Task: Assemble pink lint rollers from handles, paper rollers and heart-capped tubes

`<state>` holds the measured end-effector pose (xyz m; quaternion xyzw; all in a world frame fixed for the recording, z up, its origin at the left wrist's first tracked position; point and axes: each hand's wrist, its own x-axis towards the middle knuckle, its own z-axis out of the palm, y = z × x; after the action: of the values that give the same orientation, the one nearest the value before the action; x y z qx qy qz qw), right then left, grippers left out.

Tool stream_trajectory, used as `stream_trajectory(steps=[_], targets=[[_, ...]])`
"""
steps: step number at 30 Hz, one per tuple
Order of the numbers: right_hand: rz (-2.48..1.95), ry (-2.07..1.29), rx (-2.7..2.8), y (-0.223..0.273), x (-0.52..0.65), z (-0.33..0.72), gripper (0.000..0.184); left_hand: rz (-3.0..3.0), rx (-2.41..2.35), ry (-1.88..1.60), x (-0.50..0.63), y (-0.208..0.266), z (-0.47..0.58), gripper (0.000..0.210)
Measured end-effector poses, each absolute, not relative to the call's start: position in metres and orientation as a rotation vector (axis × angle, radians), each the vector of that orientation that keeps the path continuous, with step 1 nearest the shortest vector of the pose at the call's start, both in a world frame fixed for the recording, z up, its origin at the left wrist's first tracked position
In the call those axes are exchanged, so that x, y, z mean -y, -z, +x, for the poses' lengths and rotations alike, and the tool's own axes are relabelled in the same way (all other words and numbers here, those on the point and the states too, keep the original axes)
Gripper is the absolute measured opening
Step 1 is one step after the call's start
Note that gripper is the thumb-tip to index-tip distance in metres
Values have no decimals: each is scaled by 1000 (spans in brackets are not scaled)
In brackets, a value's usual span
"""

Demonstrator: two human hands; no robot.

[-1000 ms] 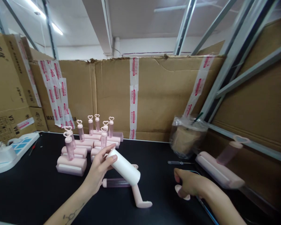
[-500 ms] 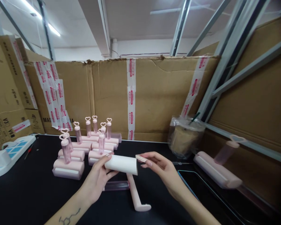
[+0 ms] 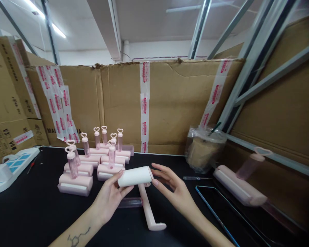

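Observation:
My left hand is closed around the left end of a white lint roll, thumb on top and fingers beneath. At the roll's right end sits a pink end cap, slightly tilted, with its edge against the roll. My right hand has the cap between thumb and fingertips. Below the roll, a pink lint roller frame lies on the black tabletop with its clear pinkish handle pointing left, partly hidden behind my left hand.
Several assembled pink lint rollers stand at the left. Another roller lies right, near a blue-edged phone, a small screwdriver and a bagged drink cup. A white power strip is far left; cardboard walls the back.
The pink cap has gone from just off the roll's right end to against it. The roll's right end has tilted up, and my right fingers have spread around the cap.

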<state>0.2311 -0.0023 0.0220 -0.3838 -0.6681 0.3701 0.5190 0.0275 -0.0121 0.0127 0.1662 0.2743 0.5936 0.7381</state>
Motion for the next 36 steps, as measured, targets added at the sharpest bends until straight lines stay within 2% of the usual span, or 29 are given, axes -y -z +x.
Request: stream_trajectory(steps=[5, 10, 15, 18, 23, 26, 31, 36], targets=[[-929, -874, 1690, -21, -4, 238, 31, 408, -616, -1282, 12, -12, 25, 21], [-874, -1001, 1665, -18, -4, 239, 30, 432, -658, -1247, 12, -9, 26, 20], [-788, -1201, 1664, -21, 1, 237, 44, 549, -638, -1202, 16, -12, 30, 24], [-846, -1272, 1619, -19, 0, 234, 35, 648, -655, -1157, 16, -14, 29, 28], [-865, -1531, 1228, -13, -9, 233, 18, 979, -876, -1047, 7, -9, 23, 56], [-858, -1604, 982, -17, -16, 239, 12, 1272, -1072, -1090, 9, 0, 21, 46], [-862, -1571, 959, -27, -21, 249, 13, 1865, -1263, -827, 26, 14, 21, 45], [-886, -1480, 980, -30, -19, 253, 13, 1706, -1167, -828, 28, 22, 30, 34]])
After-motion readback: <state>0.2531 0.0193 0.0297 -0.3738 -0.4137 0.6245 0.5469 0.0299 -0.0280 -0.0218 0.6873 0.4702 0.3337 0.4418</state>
